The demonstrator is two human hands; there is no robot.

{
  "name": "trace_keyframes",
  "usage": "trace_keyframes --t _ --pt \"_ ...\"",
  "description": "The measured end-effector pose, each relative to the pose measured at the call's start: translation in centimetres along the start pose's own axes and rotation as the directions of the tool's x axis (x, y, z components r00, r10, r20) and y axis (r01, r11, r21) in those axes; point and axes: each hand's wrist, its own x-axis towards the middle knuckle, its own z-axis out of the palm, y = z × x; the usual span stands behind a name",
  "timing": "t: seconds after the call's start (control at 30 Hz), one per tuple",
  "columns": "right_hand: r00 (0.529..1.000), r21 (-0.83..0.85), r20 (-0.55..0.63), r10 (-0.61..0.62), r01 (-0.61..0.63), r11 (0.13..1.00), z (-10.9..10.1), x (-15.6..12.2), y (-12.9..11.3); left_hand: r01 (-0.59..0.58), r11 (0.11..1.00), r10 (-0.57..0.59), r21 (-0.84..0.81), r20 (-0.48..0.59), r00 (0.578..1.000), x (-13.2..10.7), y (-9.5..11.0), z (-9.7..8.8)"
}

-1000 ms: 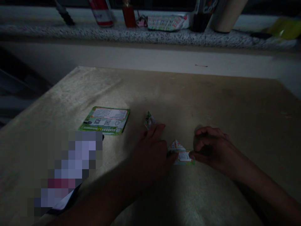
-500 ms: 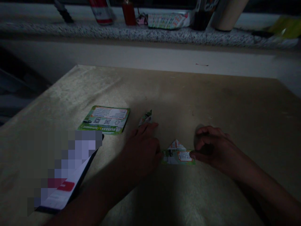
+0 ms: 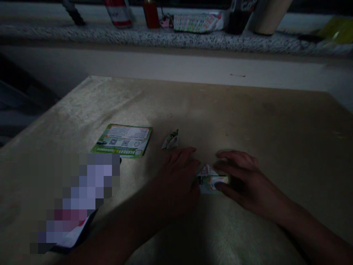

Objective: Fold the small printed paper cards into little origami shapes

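A small green and white printed paper (image 3: 206, 187), folded with a pointed triangle on its far side, lies on the table between my hands. My left hand (image 3: 179, 180) rests at its left edge, palm down, with fingers stretched forward. From the right, my right hand (image 3: 244, 180) reaches over the paper's right end. Its thumb is over the printed white panel and its fingers are spread apart from the thumb; whether they press the paper I cannot tell. Just beyond my left fingertips sits a small folded piece of similar paper (image 3: 171, 140).
Green printed leaflets (image 3: 124, 140) lie at left on the table (image 3: 270, 121). Nearer me is a phone-like device (image 3: 82, 206), its screen blurred out. Behind, a speckled stone sill (image 3: 154, 39) holds a can (image 3: 118, 14), a red bottle (image 3: 151, 15), a printed packet (image 3: 197, 23) and a dark bottle (image 3: 238, 18).
My left hand has moved right, off the small folded piece and to the paper's edge. My right hand has opened its curled fingers and shifted left over the paper.
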Motion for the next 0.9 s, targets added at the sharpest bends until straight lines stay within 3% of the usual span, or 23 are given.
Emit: trace_keyframes --t 0.17,0.3,0.5,0.67,0.8,0.9 --pt "0.999 0.158 -0.034 -0.038 0.043 0.986 0.6 0.7 -0.9 0.002 0.991 -0.002 -0.132 -0.006 1.000 0.5 0.3 0.7" --pt "0.999 0.239 -0.051 0.011 0.001 0.971 0.7 1.0 -1.4 0.090 0.966 -0.085 -0.243 0.034 0.996 1.0 0.5 0.5" --pt "0.994 0.387 -0.094 0.064 -0.023 0.922 0.8 0.7 -1.6 0.206 0.853 -0.153 -0.480 0.149 0.977 1.0 0.8 0.4" --pt "0.983 0.629 -0.038 0.177 -0.115 0.769 1.0 0.6 -1.8 0.264 0.617 -0.164 -0.741 0.207 0.964 0.9 0.7 0.6" --pt "0.960 0.770 0.069 0.270 -0.223 0.597 1.5 0.5 -2.5 0.270 0.595 -0.186 -0.757 0.197 0.963 1.0 0.4 0.7" --pt "0.939 0.809 0.074 0.335 -0.253 0.531 1.5 0.4 -2.8 0.253 0.571 -0.196 -0.781 0.169 0.966 1.0 0.5 0.7"
